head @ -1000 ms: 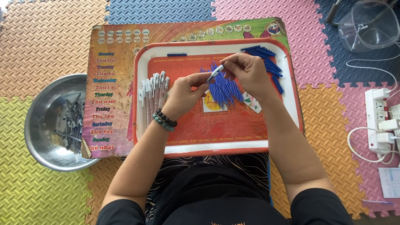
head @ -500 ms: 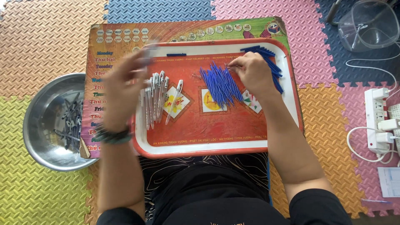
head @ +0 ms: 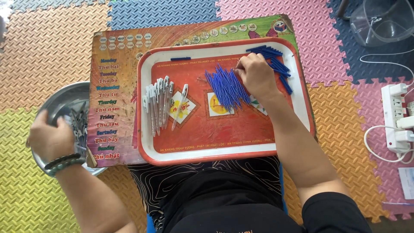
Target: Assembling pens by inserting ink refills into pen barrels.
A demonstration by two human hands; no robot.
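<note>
Blue pen refills (head: 225,88) lie touching the right hand (head: 257,77).

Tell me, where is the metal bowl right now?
In the head view the metal bowl sits on the foam floor at the person's left, beside the low board's left edge, with the left hand reaching into it.

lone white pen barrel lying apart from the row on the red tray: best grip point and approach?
Pinch the lone white pen barrel mid-shaft from above, fingers across its width. It lies flat, slightly tilted, with bare tray on its right; the white row sits close on its left, so approach from the right.
</note>
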